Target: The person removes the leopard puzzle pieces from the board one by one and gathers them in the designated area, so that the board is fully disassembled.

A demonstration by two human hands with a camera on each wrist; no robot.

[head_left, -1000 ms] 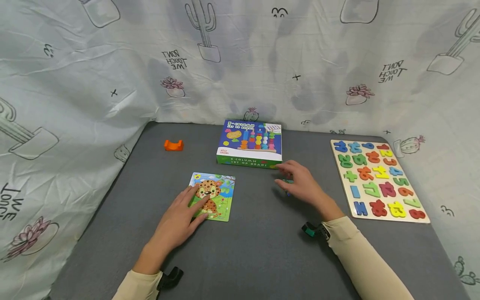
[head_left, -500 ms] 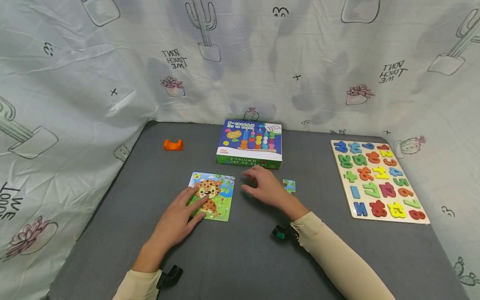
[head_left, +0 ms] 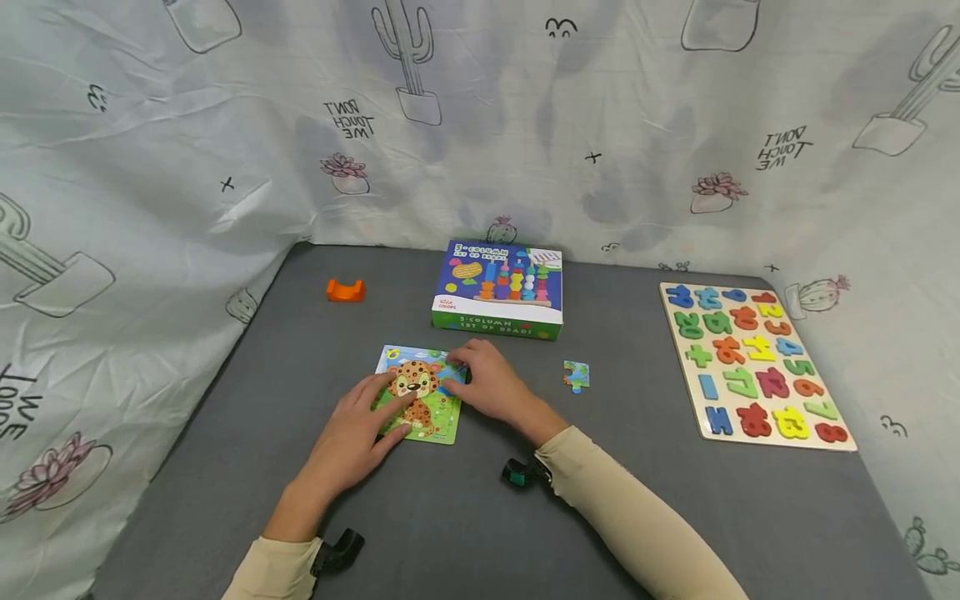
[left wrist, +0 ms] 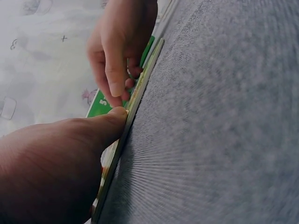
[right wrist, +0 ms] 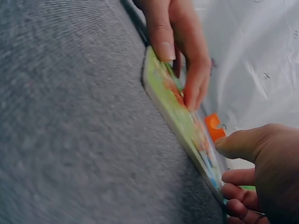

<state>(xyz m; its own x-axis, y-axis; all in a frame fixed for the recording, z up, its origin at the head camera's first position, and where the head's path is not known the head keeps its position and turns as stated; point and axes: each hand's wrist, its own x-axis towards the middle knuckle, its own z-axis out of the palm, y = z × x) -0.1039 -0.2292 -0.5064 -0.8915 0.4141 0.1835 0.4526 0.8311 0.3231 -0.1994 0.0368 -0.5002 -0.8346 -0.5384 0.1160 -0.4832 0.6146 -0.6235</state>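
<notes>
A leopard jigsaw puzzle (head_left: 444, 423) lies flat on the grey table. My left hand (head_left: 352, 437) rests on its left side with the fingers spread. In the left wrist view, my left thumb presses near the edge of the puzzle (left wrist: 135, 100). My right hand (head_left: 491, 379) is at the puzzle's upper right corner, fingertips on or just over it. The right wrist view shows my right thumb (right wrist: 236, 143) apart from the bent fingers, with no piece seen between them. A loose puzzle piece (head_left: 577, 375) lies to the right of my right hand.
Behind the puzzle stands a bead-set box (head_left: 498, 287). An orange curved block (head_left: 346, 291) sits at the back left. To the right lies a wooden board of coloured letters and numbers (head_left: 716, 354). A printed cloth (head_left: 480, 183) hangs behind the grey table (head_left: 465, 525).
My right hand has moved left from the loose piece, past the box's front, to the puzzle's upper right corner. The loose piece is uncovered. My left hand has stayed in place.
</notes>
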